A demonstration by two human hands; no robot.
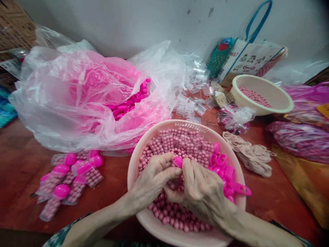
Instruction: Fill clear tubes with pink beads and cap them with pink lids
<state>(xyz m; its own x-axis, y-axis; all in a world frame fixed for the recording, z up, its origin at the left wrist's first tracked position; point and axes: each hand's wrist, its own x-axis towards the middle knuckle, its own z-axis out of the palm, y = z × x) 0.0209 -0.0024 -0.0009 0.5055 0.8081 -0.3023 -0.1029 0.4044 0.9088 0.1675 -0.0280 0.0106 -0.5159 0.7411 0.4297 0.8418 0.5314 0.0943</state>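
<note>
Both hands meet over a pale pink basin full of round pink beads. My left hand pinches a bright pink plastic cap between thumb and fingers. Against the cap's right side press the closed fingers of my right hand. Whatever is below the cap is mostly hidden by my hands. Clear containers filled with beads lie at the basin's far side, without caps. Loose pink caps are heaped along its right side.
Several capped bead-filled containers lie on the red tabletop at left. Behind is a large plastic bag of pink parts. Empty clear containers, a cream bowl with beads, a beige cloth and a tote bag stand rightward.
</note>
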